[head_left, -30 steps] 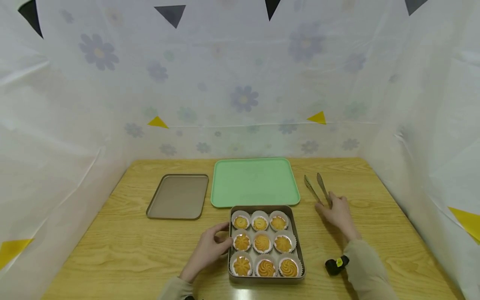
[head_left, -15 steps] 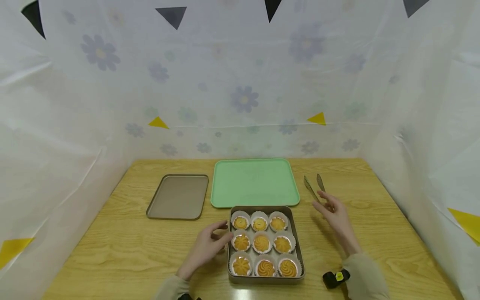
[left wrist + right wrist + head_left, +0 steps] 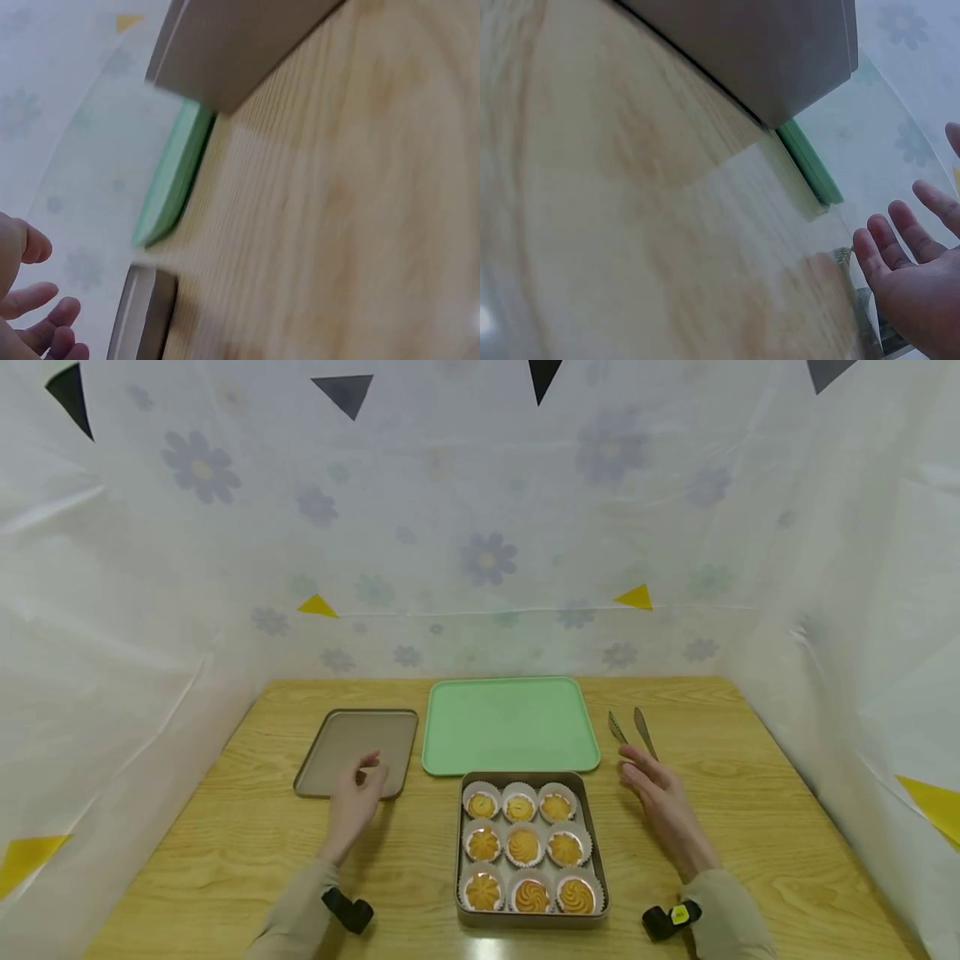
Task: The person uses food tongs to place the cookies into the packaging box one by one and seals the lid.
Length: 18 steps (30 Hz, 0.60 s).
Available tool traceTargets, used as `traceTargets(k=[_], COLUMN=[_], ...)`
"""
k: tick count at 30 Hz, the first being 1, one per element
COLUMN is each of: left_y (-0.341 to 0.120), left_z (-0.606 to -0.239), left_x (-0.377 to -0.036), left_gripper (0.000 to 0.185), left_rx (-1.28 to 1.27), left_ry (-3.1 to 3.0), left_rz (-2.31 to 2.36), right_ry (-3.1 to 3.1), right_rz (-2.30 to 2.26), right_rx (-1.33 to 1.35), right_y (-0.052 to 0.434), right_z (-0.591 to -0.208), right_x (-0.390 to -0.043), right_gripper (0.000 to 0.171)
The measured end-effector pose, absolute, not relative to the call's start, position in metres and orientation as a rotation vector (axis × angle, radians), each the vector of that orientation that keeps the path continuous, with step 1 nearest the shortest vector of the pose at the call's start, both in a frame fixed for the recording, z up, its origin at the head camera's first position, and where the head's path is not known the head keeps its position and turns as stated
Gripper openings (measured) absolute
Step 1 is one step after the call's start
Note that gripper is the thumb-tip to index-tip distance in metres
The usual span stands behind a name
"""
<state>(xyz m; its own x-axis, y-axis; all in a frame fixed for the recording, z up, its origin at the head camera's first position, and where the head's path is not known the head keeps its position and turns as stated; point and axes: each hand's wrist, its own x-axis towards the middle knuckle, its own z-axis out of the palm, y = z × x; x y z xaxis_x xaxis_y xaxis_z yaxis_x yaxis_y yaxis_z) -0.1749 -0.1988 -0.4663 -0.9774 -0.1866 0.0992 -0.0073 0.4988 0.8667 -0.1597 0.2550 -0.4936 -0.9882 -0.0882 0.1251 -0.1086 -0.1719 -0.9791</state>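
Observation:
My left hand (image 3: 352, 806) hovers over the near edge of a shallow brown tray (image 3: 358, 750), fingers loosely bent and holding nothing. In the left wrist view its fingers stand apart beside that tray's corner (image 3: 142, 315). My right hand (image 3: 666, 802) is held above the handle end of metal tongs (image 3: 643, 728), which lie with their arms spread. The right wrist view shows its fingers straight and spread, with the tongs (image 3: 861, 300) behind. Between the hands sits a deep square pan (image 3: 534, 922) of swirled cookies (image 3: 523, 845) in white paper cups.
A green tray (image 3: 510, 722) lies flat behind the pan, between the brown tray and the tongs. White flowered sheeting (image 3: 487, 510) encloses the wooden table (image 3: 225, 860) at the back and sides.
My left hand has left the pan's left side and moved left and forward to the brown tray. My right hand has let go of the tongs and lifted slightly toward the pan.

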Motion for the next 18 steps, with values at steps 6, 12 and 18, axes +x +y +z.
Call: traceTargets(k=[6, 12, 18], left_y=[-0.237, -0.273, -0.295], left_z=[-0.464, -0.466, -0.467], left_x=[-0.204, -0.228, -0.238], left_gripper=[0.042, 0.046, 0.050], left_rx=[0.239, 0.307, 0.370], left_ry=[-2.529, -2.635, -2.776], left_rz=[-1.321, -1.025, -0.866], right_ry=[-2.046, -2.045, -2.043], right_rz=[2.370, 2.382, 2.366], right_rx=[0.239, 0.255, 0.311], right_y=[0.257, 0.257, 0.258], right_z=[-0.493, -0.492, -0.492], right_x=[-0.160, -0.157, -0.157], right_gripper=[0.060, 0.057, 0.053])
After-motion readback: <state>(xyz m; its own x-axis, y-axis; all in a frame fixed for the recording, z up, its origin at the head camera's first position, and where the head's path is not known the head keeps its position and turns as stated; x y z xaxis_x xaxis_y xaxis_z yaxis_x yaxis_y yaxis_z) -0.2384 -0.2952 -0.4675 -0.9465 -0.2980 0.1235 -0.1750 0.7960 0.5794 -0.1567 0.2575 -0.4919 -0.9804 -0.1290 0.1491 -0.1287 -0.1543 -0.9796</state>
